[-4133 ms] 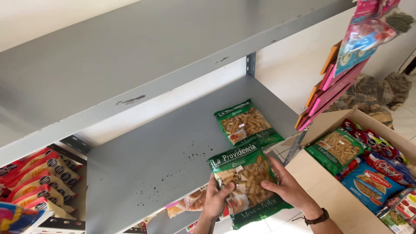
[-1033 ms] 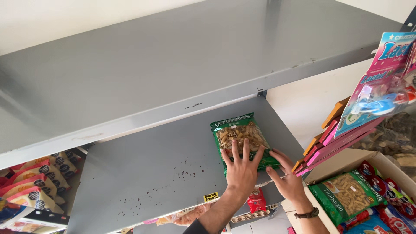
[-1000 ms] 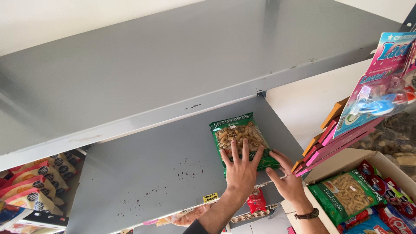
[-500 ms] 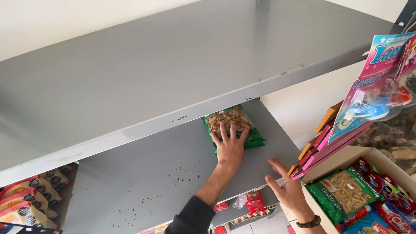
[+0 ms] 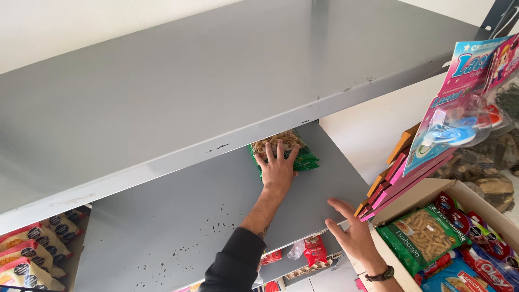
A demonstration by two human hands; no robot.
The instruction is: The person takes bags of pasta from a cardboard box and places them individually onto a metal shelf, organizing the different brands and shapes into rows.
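Observation:
My left hand (image 5: 279, 167) lies flat, fingers spread, on a stack of green pasta bags (image 5: 285, 145) at the back of a grey metal shelf (image 5: 178, 221), partly hidden under the upper shelf (image 5: 205, 103). The dark sleeve of that arm reaches in from below. My right hand (image 5: 350, 230), with a watch on its wrist, rests open on the shelf's front right edge and holds nothing.
A cardboard box (image 5: 432, 197) at the lower right holds green pasta bags (image 5: 415, 238) and red and blue packets. Pink carded toys (image 5: 465, 103) hang at the right. Yellow and red bags (image 5: 32, 249) sit at the lower left. Red packets (image 5: 313, 250) lie on the shelf below.
My left hand has pushed the green pasta bags further back on the shelf, under the upper shelf. The right hand stays at the shelf's front edge. The view has tilted up.

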